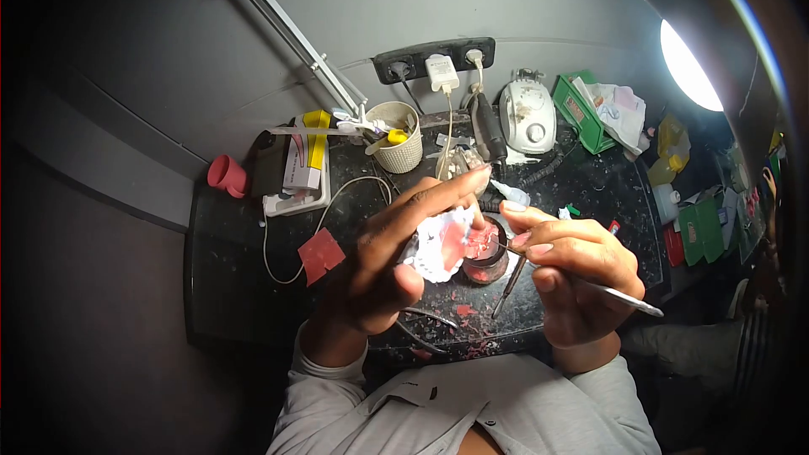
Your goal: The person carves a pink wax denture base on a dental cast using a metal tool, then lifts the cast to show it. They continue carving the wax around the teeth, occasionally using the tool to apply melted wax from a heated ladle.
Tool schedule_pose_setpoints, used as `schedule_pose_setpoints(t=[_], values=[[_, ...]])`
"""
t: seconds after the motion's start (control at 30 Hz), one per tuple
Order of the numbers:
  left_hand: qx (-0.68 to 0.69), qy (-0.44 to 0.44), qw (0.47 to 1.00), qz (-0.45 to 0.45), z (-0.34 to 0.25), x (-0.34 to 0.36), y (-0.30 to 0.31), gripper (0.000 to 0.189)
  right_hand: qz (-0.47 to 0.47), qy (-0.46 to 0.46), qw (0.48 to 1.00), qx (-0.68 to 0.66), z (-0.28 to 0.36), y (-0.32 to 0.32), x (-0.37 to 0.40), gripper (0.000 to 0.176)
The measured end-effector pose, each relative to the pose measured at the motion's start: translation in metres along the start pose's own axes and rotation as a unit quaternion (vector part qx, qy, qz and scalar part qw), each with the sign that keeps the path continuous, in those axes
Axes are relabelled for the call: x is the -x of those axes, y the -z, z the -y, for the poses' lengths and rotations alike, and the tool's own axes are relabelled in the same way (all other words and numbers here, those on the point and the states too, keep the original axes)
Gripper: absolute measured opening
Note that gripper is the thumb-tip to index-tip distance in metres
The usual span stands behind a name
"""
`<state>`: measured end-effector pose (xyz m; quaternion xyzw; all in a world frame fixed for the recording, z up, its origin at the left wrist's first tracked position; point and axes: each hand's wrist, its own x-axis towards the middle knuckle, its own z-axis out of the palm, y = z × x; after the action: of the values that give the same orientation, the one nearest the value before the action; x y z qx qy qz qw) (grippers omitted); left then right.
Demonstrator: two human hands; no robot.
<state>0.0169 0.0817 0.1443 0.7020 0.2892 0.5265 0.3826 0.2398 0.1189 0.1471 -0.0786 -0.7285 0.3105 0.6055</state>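
Observation:
A white plaster dental cast [428, 253] with pink wax [454, 242] on it sits in my left hand [375, 261], fingers along its far side and thumb at its near edge. My right hand [581, 265] pinches a thin metal wax carver [628, 297] like a pen. The carver's tip points left toward pink wax beside the cast; whether it touches is too small to tell. Below them stands a round dark pot [485, 273], partly hidden by the hands. Another slim tool [508, 291] lies to the pot's right.
A pink wax sheet [321, 256] and wax scraps lie on the black bench [244, 286]. Behind stand a woven cup [402, 152], a white machine [528, 118] and a dark handpiece [488, 128]. Boxes [302, 156] are at left, a green case [583, 122] at right. A lamp [691, 67] shines from the right.

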Motion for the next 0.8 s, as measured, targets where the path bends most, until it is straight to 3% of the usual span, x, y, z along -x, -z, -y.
schedule_pose_setpoints(t=[0.13, 0.17, 0.33, 0.8], values=[[0.17, 0.123, 0.977, -0.043, -0.003, 0.014, -0.006, 0.097, 0.037, -0.024, 0.999, 0.027, 0.008, -0.001, -0.004, 0.019], [0.217, 0.161, 0.963, -0.003, -0.01, 0.012, -0.003, 0.097, 0.069, -0.016, 0.997, 0.026, 0.006, 0.0, -0.005, 0.02], [0.207, 0.155, 0.966, 0.014, 0.0, 0.01, 0.002, 0.097, 0.119, -0.038, 0.992, -0.002, 0.003, -0.009, 0.001, 0.024], [0.224, 0.131, 0.964, 0.052, 0.002, 0.008, 0.0, 0.096, 0.135, -0.008, 0.991, -0.025, 0.002, -0.023, 0.002, 0.026]])
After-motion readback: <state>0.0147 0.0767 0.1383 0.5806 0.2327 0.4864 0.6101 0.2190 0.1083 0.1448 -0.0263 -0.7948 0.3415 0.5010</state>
